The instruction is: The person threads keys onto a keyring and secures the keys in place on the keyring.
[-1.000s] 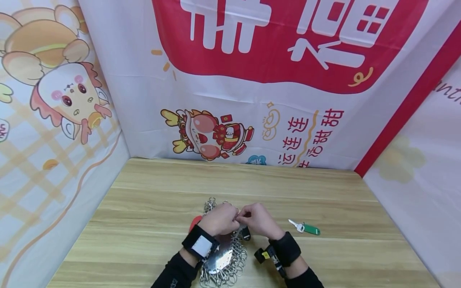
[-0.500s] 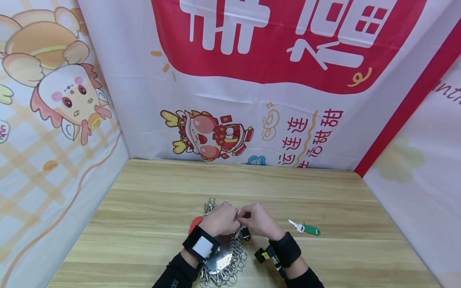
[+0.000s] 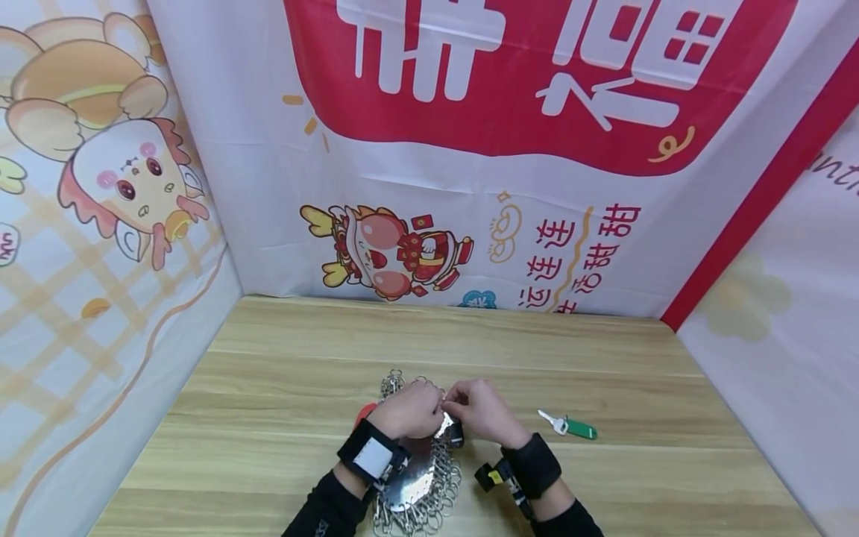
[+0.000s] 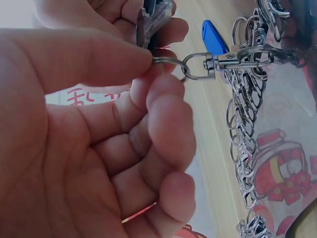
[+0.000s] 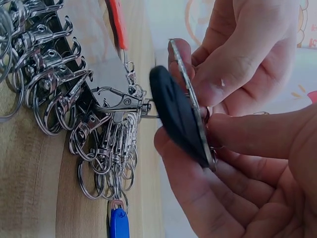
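Black-headed key between right hand's thumb and fingers, pinched, just beside left fingertips. Left hand has thumb and fingers clamped on a ring; attached clip sticks out past them. Blue tag hangs nearby. Green-tagged key well apart, right, on bench.

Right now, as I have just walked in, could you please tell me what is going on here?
A person's left hand pinches a key ring linked to one of the metal clasps along a shiny panel. Their right hand holds a small black item close by; whether it is joined to the ring is hidden. A key with a green tag lies on the table to the right, apart from both hands.
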Tool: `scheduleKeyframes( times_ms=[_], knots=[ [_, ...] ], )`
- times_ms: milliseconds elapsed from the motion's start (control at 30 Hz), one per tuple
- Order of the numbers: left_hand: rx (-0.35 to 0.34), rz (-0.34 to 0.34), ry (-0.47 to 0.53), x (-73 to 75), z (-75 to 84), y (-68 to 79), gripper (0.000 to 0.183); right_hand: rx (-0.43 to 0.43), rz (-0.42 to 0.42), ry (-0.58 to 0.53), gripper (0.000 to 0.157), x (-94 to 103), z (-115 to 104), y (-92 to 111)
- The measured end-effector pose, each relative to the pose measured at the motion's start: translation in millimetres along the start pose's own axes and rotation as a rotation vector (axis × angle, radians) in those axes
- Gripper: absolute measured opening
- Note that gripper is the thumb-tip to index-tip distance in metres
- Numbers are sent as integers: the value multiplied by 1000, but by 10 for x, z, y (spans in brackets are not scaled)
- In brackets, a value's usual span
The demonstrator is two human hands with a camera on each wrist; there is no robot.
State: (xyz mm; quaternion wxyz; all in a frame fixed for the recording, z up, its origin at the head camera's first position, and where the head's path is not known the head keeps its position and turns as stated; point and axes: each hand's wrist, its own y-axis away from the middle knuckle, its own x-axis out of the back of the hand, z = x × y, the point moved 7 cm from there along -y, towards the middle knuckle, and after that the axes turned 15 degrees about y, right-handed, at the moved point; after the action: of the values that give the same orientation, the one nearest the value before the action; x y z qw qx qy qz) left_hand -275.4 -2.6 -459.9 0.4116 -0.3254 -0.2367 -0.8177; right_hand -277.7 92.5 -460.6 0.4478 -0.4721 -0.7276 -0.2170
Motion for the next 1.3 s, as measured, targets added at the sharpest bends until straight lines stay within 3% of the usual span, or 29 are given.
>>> scheduleKeyframes(
  times_ms=[167,467,1033,1300],
  knots=[
    [2,16,-32,2,3,-2,20,25,-18,-5,10,-23,-6,1],
    [34,-14,49,-16,-22,18,26,-21,-57,-43,10,-42,17,18],
    [16,15,-21,-10,-6,34,26,28,-60,6,6,-43,-27,24],
    [59,-13,40,-23,-45,39,28,-40,-82,-36,6,-63,12,18]
  ],
)
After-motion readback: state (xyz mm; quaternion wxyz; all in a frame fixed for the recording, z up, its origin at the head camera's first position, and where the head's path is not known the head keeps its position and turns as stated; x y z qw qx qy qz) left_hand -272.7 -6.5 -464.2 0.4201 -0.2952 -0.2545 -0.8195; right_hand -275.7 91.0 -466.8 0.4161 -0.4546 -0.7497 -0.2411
